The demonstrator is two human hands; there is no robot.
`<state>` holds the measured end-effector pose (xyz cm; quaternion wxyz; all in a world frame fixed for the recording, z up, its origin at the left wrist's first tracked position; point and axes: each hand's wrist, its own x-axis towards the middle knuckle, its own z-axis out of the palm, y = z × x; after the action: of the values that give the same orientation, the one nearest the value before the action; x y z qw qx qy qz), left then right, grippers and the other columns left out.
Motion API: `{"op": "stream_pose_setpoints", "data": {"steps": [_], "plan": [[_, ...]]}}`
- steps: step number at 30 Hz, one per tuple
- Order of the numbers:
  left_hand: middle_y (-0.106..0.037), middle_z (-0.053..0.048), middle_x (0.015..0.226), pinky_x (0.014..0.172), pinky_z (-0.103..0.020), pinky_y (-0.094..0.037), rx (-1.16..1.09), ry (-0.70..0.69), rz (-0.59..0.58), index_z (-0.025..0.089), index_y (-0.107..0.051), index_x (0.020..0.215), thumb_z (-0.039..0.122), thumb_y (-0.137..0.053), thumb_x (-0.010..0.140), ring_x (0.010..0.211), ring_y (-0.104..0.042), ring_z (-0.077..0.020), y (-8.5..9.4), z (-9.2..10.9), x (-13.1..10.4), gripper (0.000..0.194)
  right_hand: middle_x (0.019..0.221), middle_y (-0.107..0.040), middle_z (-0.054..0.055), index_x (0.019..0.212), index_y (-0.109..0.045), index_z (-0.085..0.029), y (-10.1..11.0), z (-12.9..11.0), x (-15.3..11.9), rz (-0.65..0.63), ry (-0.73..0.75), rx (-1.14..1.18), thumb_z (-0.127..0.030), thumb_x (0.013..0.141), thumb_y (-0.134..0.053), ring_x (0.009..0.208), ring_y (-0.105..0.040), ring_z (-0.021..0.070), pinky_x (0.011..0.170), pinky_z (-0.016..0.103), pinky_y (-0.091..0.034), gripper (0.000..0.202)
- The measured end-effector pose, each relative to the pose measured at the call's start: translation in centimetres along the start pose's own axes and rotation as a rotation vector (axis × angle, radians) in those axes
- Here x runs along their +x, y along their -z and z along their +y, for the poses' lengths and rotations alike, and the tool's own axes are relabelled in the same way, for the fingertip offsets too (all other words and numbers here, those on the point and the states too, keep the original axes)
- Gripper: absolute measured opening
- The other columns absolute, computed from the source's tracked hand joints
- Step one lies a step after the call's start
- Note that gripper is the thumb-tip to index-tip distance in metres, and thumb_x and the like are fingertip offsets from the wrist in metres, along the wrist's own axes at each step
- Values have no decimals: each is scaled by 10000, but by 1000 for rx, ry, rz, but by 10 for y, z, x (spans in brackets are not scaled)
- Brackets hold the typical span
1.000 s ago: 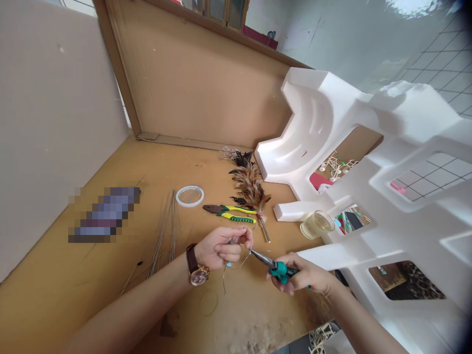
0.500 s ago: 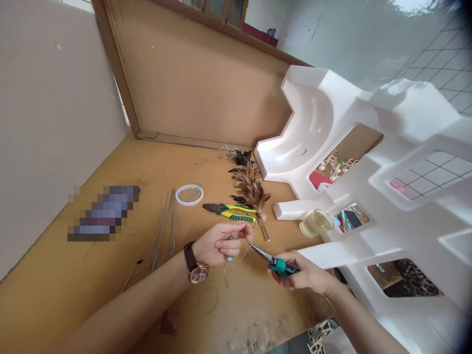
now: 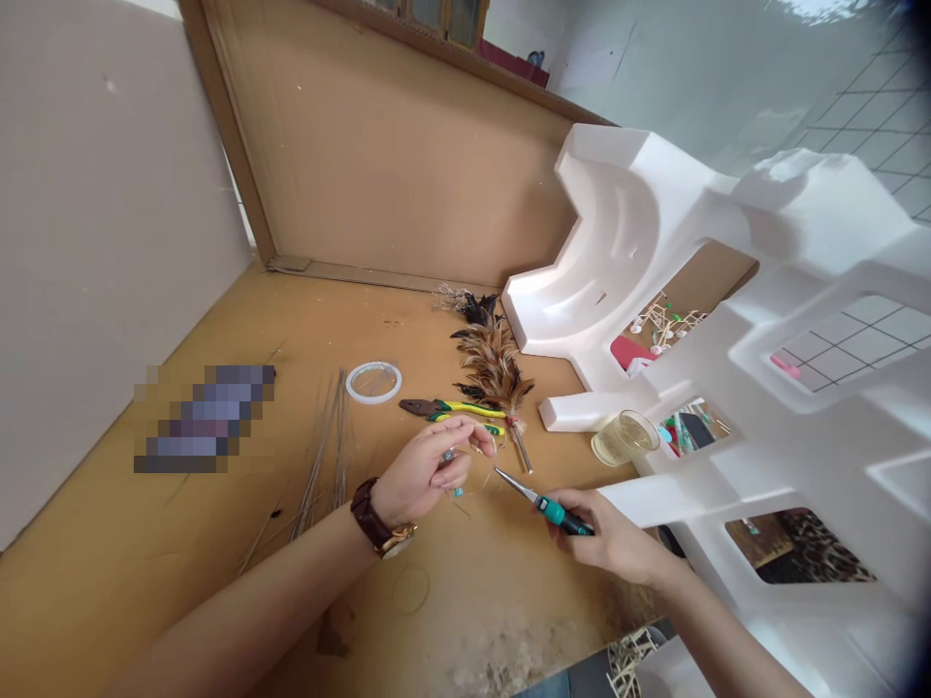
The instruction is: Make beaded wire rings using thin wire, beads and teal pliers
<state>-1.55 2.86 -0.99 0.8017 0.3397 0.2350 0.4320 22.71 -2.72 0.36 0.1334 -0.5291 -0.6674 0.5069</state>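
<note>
My left hand, with a brown-strapped watch at its wrist, pinches a thin wire that curves out past the fingertips. Small pale and blue beads show below and between its fingers. The grip itself is partly hidden. My right hand is closed around needle-nose pliers with teal and black handles. Their tip is at or very near the wire's end; whether they touch cannot be told. Just behind my left hand lie yellow-green combination pliers, their handles partly covered.
Straight wires lie left of my hands, near a white ring-shaped roll. A feather duster lies behind. A glass of pale liquid stands at right, beside a large white moulded structure. A cardboard panel rises at the back.
My left hand has turned and moved slightly up with the beaded wire, covering more of the combination pliers. The needle-nose pliers have tilted and shifted slightly in my right hand.
</note>
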Motion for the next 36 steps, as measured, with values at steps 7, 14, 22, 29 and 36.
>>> {"op": "stream_pose_setpoints", "data": {"steps": [7,14,22,29,36], "plan": [[-615,-40,767,364,-165,-113,28,14,-11,102,-574,773,217,-515,807,315,-212,40,-2,0,0,133,674,-483,-20,851,-577,-151,1,-7,0,0,13,-50,-129,634,-493,613,-409,106,544,203,-321,234],[-612,-37,768,367,-167,-114,21,26,-17,103,-567,773,201,-511,803,311,-211,41,-2,2,-1,117,625,-385,-45,777,-552,-163,-1,-7,2,29,7,-126,-95,605,-450,575,-313,87,501,202,-259,211],[-621,-45,761,364,-160,-116,16,6,14,100,-564,770,219,-526,796,313,-221,39,-2,0,0,128,613,-344,-53,727,-492,-174,-2,-6,3,69,17,-186,-104,605,-456,558,-291,80,478,197,-230,145],[-614,-42,767,370,-163,-111,43,-1,4,99,-567,778,216,-501,816,313,-219,43,-1,-1,0,140,633,-375,-56,784,-510,-176,-1,-4,4,70,32,-211,-100,623,-459,566,-309,83,496,197,-261,186],[-614,-45,781,369,-147,-175,30,-70,48,104,-582,795,212,-479,843,330,-240,37,5,-1,3,156,700,-463,-39,848,-522,-172,-1,-3,5,83,57,-197,-135,660,-499,618,-401,100,543,206,-314,193]]}}
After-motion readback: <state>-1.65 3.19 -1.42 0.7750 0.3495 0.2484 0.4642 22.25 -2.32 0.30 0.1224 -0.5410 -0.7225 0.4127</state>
